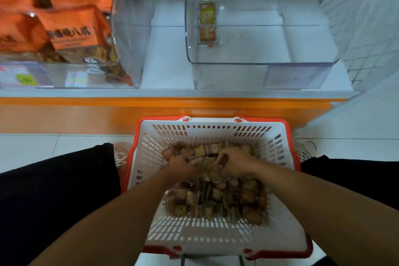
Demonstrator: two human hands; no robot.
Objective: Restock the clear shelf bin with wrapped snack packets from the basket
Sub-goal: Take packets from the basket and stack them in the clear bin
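A white shelf (pixel 168 67) with an orange front edge (pixel 151 101) runs across the view, above a pale tiled floor (pixel 43 147); a white tiled wall (pixel 371 17) closes the right side. On the shelf the clear bin (pixel 259 58) stands at the right, holding just one snack packet (pixel 207 21) against its left wall. A second clear bin (pixel 127 49) at the left holds orange bags (pixel 71 28). Below, a white basket (pixel 207 129) with a red rim sits on the floor between the person's knees, heaped with wrapped snack packets (pixel 218 196). Both the left hand (pixel 180 165) and the right hand (pixel 234 163) are curled down into the heap, grasping packets.
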